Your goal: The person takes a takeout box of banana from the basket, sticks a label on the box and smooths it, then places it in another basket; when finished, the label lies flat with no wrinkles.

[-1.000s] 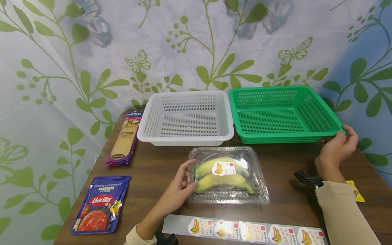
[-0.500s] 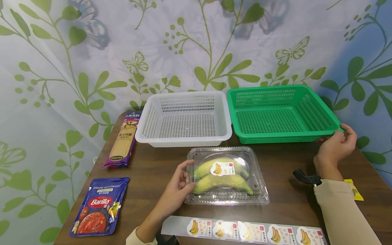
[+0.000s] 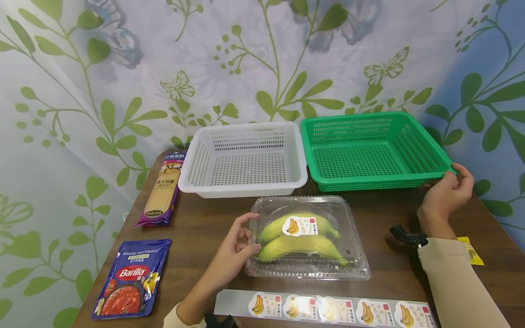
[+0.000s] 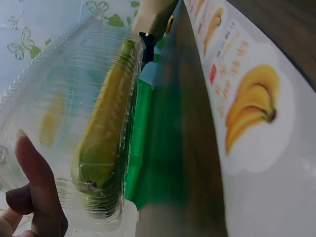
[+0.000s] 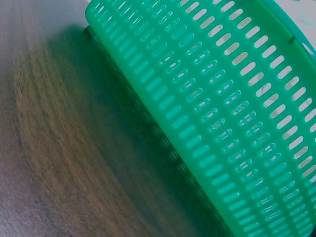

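A clear plastic clamshell box [image 3: 352,250] with bananas [image 3: 287,248] inside lies in front of the baskets in the head view. On its lid is a banana sticker [image 3: 301,226]. My left hand [image 3: 235,248] grips the box's left edge; in the left wrist view, the thumb [image 4: 37,173] lies against the plastic. At the far right, my right hand [image 3: 445,196] holds the near right corner of an empty green basket [image 3: 381,183]. The right wrist view shows the basket's slotted side wall [image 5: 197,108] just over the wood, with the hand itself out of sight.
A white basket [image 3: 246,189] stands left of the green one. On the left lie a pasta packet [image 3: 162,191] and a Barilla sauce pouch [image 3: 131,278]. A strip of banana stickers [image 3: 234,303] runs along the front. A yellow packet [image 3: 471,250] lies by the right sleeve.
The clamshell's near side and right corner have come up and toward me, so it looks larger. The left hand keeps its grip, and the right hand stays at the green basket's corner.
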A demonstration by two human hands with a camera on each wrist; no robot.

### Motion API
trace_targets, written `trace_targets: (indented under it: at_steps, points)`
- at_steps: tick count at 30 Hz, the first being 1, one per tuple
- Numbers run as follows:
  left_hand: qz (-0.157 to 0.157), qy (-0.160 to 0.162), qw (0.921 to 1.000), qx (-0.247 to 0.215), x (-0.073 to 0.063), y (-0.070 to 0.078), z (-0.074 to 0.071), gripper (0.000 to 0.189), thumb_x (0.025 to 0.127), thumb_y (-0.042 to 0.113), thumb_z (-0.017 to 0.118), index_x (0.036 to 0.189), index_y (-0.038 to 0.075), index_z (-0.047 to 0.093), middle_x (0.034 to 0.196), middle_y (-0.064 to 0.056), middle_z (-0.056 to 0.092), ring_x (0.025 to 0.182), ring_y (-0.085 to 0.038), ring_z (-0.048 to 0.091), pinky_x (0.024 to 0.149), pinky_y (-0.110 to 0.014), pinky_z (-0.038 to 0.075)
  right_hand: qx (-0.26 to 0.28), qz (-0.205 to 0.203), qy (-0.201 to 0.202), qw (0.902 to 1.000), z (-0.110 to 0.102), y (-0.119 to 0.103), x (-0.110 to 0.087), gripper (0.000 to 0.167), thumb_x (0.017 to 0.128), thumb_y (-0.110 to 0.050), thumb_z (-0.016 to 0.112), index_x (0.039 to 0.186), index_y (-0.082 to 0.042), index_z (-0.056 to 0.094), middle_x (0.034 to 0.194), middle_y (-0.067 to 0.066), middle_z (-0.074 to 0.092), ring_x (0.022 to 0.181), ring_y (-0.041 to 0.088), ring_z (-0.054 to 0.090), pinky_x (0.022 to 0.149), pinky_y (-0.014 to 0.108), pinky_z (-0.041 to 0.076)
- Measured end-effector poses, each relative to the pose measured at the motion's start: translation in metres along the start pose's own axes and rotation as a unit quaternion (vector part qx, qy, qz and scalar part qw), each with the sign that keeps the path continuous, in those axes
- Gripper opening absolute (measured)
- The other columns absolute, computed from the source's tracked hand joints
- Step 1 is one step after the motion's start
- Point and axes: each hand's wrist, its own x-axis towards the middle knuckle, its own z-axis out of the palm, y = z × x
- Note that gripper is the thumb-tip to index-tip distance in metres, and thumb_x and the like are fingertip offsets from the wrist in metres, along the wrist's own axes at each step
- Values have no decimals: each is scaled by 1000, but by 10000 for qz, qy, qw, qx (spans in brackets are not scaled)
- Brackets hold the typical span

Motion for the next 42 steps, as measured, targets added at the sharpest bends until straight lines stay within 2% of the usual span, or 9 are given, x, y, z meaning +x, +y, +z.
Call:
trace_targets:
  at_steps: [9,18,21,26,31,33,36,39,42]
  points:
    - [502,-344,9978,-271,11,18,5,65,93,0,60,151,20,37,95,-13,52,57,-10,49,49,-24,44,-107,-38,-41,9999,-2,1,0,28,101,-3,47,124,-7,63,87,7,52,50,17,49,44,22,45]
    - [761,-352,9956,-424,32,33,7,61,93,-1,58,149,12,36,92,-9,52,60,-11,52,54,-22,46,-217,-162,-50,9996,-3,2,1,28,101,-4,47,123,-8,64,90,7,53,50,16,49,44,20,45]
    - [728,-340,9954,-529,39,40,8,61,93,1,58,150,13,37,91,-9,52,59,-10,50,53,-24,47,-223,-186,-102,9995,-3,2,2,28,101,-4,47,123,-8,64,89,6,53,49,15,49,43,20,45]
    - [494,-391,9954,-724,56,54,16,63,95,6,59,151,23,38,92,-10,51,57,-13,51,50,-28,50,-161,-304,-79,9994,-2,1,1,29,100,-3,46,122,-7,64,88,7,52,48,16,49,43,21,45]
    - [491,-282,9965,-610,77,64,26,61,95,8,61,151,22,40,88,-7,51,58,-14,37,52,-25,37,-231,-282,45,9993,-1,-1,-3,30,100,-2,45,122,-7,65,88,7,53,49,15,50,42,20,45]
    - [516,-245,9964,-623,85,67,29,62,94,7,61,151,21,40,87,-7,52,56,-14,36,53,-25,35,-406,-334,50,9986,0,-2,-4,30,100,-2,44,122,-8,65,89,7,54,50,14,50,43,19,45]
    - [482,-302,9949,-837,96,70,33,63,94,8,60,152,21,40,89,-8,53,54,-14,45,53,-28,46,-582,-418,73,9974,2,-2,-3,30,100,-4,44,121,-9,65,89,5,54,50,12,48,43,18,43]
    - [396,-309,9935,-1023,107,73,35,62,94,9,60,151,23,41,91,-10,53,53,-15,50,54,-38,56,-601,-464,103,9971,2,1,-2,29,100,-5,46,120,-10,66,89,5,54,50,12,45,44,18,42]
    - [337,-251,9933,-1077,120,75,35,58,95,12,59,149,26,43,93,-15,54,57,-17,52,56,-45,58,-381,-355,36,9986,1,4,-1,28,101,-6,47,121,-11,65,92,6,55,52,14,47,45,19,42]
